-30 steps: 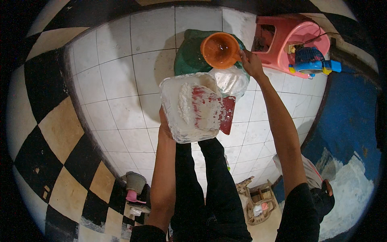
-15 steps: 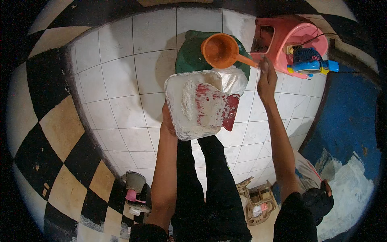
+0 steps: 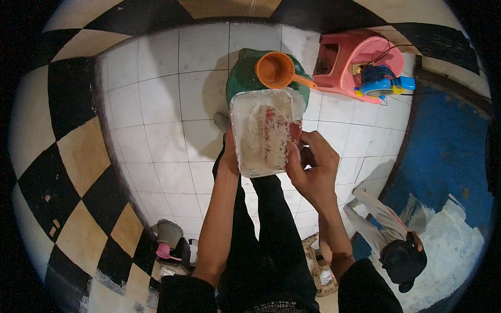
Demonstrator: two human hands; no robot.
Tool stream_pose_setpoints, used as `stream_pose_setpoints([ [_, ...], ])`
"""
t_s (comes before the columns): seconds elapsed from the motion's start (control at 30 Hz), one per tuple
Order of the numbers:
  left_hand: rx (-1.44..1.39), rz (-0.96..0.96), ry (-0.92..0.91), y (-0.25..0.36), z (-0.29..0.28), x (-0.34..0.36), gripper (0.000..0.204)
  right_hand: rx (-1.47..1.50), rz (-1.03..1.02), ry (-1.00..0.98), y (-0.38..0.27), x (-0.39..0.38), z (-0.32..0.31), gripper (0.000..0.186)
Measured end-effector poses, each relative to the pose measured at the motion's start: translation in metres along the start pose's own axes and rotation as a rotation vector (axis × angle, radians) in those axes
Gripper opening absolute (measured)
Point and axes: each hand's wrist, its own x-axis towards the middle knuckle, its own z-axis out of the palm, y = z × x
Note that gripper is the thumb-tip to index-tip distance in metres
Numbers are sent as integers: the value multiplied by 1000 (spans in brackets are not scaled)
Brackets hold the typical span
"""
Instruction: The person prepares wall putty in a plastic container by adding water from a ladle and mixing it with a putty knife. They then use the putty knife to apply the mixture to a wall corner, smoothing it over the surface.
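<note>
My left hand (image 3: 229,156) grips a white square tub (image 3: 247,110) by its left side, its fingers partly hidden behind the wall. Whitish paste coats the inside of the tub. A red scraper (image 3: 295,130), smeared with the same paste, lies across the tub with its end at the right rim. My right hand (image 3: 317,163) is closed on that end, thumb toward me. Beyond the tub, an orange dipper (image 3: 275,70) rests on a green round-topped object (image 3: 241,73), its handle pointing right. A pale plastic bag (image 3: 299,102) shows partly behind the tub.
A pink plastic chair (image 3: 339,70) at the far right carries a blue fan (image 3: 378,81) with a cord. Low on the right, a person in a black cap (image 3: 404,263) is beside a blue surface (image 3: 436,141) partly coated white. A grey bucket (image 3: 170,232) and pink dipper (image 3: 165,251) stand lower left.
My right hand has come down from beside the orange dipper's handle and taken hold of the red scraper. The person at the lower right shows more fully.
</note>
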Motion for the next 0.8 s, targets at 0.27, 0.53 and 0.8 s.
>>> stream_pose_setpoints([
  [0.27, -60, 2, -110, -10, 72, -45, 52, -70, -52, 109, -85, -27, -54, 24],
  [0.53, -81, 48, -107, -11, 100, -71, 51, -138, -166, 132, -146, -66, -82, 18],
  [0.8, 238, 162, -163, 26, 218, -136, 67, -38, -218, 175, -160, -86, -83, 19],
])
